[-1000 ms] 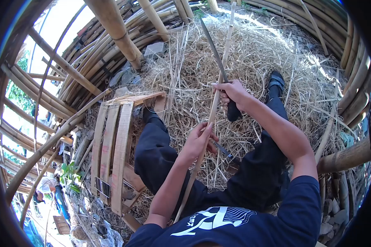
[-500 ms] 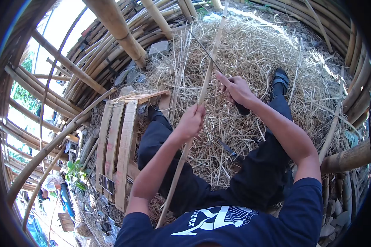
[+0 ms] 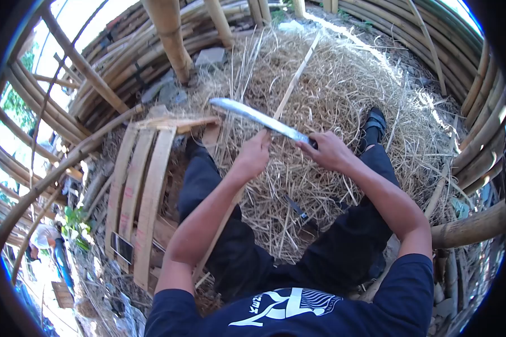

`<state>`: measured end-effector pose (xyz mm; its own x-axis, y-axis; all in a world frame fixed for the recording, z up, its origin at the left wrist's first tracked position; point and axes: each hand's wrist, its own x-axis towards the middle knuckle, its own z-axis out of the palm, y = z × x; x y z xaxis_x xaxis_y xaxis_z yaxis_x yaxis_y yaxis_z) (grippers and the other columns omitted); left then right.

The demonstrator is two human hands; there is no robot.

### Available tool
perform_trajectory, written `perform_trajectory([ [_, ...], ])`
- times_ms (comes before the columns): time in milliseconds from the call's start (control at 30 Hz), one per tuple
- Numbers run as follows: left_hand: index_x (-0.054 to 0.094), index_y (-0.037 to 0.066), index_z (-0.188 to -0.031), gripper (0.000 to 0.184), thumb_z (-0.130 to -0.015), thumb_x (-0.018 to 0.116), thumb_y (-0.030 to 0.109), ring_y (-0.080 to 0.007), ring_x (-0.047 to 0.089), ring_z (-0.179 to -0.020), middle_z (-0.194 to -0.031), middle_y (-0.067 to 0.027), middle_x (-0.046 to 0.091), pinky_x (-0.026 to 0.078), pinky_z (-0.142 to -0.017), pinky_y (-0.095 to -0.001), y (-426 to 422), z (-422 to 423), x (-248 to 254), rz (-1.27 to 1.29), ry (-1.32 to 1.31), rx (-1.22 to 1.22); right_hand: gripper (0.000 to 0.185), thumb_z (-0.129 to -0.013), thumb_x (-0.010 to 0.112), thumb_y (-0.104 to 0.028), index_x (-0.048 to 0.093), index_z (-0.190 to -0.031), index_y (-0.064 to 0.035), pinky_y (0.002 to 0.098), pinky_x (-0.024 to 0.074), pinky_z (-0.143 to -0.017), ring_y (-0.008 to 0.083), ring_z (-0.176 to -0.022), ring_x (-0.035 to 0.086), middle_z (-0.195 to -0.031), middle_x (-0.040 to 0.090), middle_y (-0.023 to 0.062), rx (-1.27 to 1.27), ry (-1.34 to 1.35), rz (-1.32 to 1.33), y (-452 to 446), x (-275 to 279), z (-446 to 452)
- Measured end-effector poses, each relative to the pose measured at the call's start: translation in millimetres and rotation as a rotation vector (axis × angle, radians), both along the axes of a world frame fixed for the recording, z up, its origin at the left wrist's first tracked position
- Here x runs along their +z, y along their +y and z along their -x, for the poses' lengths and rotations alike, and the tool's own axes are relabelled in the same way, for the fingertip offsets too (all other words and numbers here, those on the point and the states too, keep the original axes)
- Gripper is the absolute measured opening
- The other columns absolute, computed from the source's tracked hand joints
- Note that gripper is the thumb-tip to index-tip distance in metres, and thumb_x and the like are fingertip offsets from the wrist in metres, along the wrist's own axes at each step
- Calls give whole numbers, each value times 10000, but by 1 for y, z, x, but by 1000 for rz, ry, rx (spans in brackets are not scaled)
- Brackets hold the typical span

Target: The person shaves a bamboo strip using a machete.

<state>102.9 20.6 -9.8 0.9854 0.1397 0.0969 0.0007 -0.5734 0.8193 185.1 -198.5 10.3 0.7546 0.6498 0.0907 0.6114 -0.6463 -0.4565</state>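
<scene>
My left hand (image 3: 254,155) is wrapped round a long bamboo strip (image 3: 299,74), which runs from beside my left thigh up and away over the shavings. In my right hand (image 3: 327,150) is the dark handle of a machete (image 3: 258,117). Its broad, shiny blade points to the left and lies across the strip just beyond my left fingers. Whether the edge touches the strip I cannot tell. A small dark-bladed knife (image 3: 297,208) lies on the shavings between my legs.
Pale bamboo shavings (image 3: 343,73) cover the ground around my feet. To my left are wooden slats (image 3: 152,202) with a phone (image 3: 122,247) on them. Stacked bamboo poles (image 3: 118,67) rise at the back left, and a thick pole (image 3: 471,229) juts in from the right. Another person (image 3: 53,241) is far left.
The machete has come down and nearer to my left hand, its blade turned from edge-on to flat in view. The strip's far end has swung lower and to the right.
</scene>
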Motion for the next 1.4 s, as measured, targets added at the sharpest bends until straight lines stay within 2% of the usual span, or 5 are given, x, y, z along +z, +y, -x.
perform_trajectory([
  [300,570,-30,-1052,207,-908,469,77,-462,556,-974,-1007,-290,605,459,-800,-448,-7,11,7,7,-45,23,588,-895,513,-556,690,-832,1,441,483,-637,362,-653,628,-663,621,206,94,13,27,-6,-4,-10],
  [767,429,-1,-1367,433,-962,447,151,-390,554,-1141,-1226,-269,565,422,-975,-384,-7,28,39,173,275,61,582,-877,497,-614,713,-834,-74,439,493,-641,360,-641,627,-613,607,160,27,-67,103,-18,-11,-66],
  [1033,390,25,-1404,467,-961,458,158,-345,626,-940,-1124,-260,612,466,-854,-370,-9,32,33,69,243,17,639,-871,483,-647,686,-837,-42,448,480,-655,368,-670,611,-675,622,189,-249,151,182,-37,-26,-105],
  [1133,404,58,-1405,455,-963,459,153,-276,630,-807,-1056,-234,638,484,-763,-345,-11,33,26,4,215,-8,653,-900,465,-605,661,-769,4,442,465,-656,367,-655,605,-652,602,215,-142,-130,185,-55,-28,-112],
  [1400,416,75,-1399,446,-962,457,153,-339,636,-918,-1096,-265,621,476,-832,-359,-9,25,14,56,212,29,694,-882,479,-646,694,-796,8,403,494,-633,305,-612,626,-642,627,183,-175,110,75,-34,-3,-66],
])
